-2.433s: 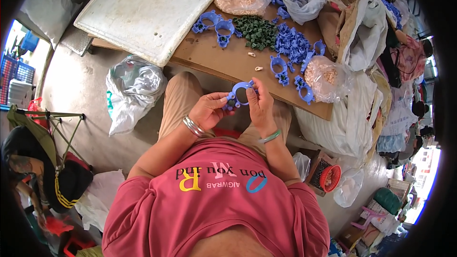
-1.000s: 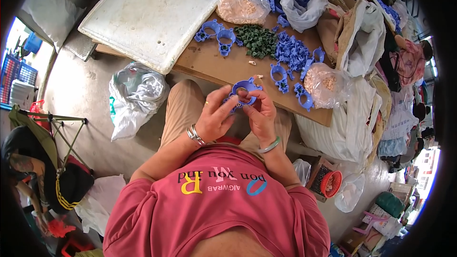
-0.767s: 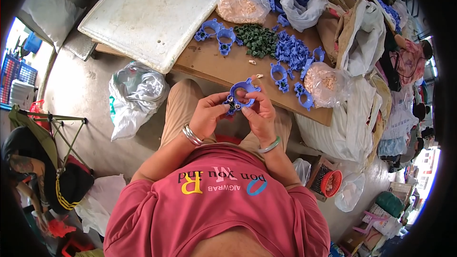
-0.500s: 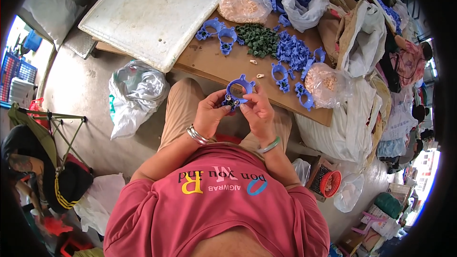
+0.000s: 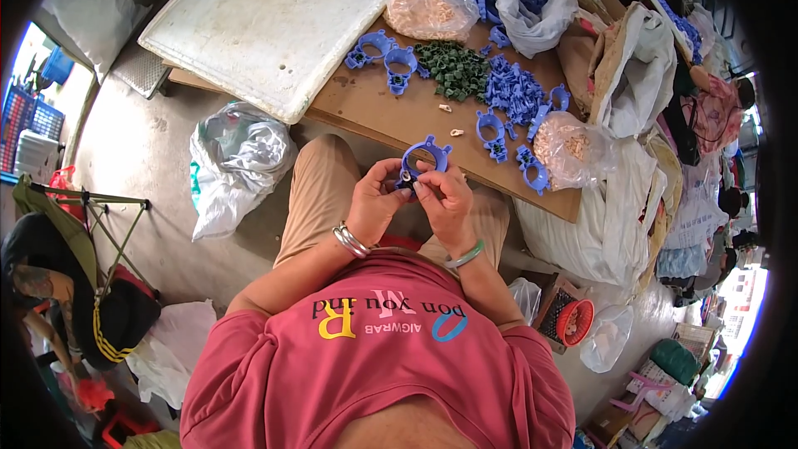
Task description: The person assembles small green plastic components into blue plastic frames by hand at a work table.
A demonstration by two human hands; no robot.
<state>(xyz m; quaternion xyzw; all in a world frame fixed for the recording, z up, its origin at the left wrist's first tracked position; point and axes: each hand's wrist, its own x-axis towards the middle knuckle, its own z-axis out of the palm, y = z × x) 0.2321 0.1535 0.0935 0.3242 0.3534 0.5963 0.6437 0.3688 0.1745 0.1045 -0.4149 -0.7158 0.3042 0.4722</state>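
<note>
Between my two hands, above my lap at the table's front edge, is a blue plastic ring part (image 5: 432, 148) with small lugs. My left hand (image 5: 374, 204) pinches its lower left end, where a small pale piece and a dark piece show. The fingers of my right hand (image 5: 446, 204) close on the ring's lower side, the thumb close to the left thumb. Just beyond, two small pale pieces (image 5: 456, 132) lie on the brown table board (image 5: 374, 120). Similar blue ring parts (image 5: 401, 66) lie farther back, some fitted with dark green pieces.
Heaps of dark green pieces (image 5: 453, 71) and small blue pieces (image 5: 513, 91) are on the board. Clear bags of pale pieces (image 5: 573, 150) sit beside them. A white foam board (image 5: 266, 25) covers the left. A white sack (image 5: 241, 170) stands on the floor.
The ring has tilted and shifted slightly right in my hands. My right fingers have moved lower and inward, toward the left thumb.
</note>
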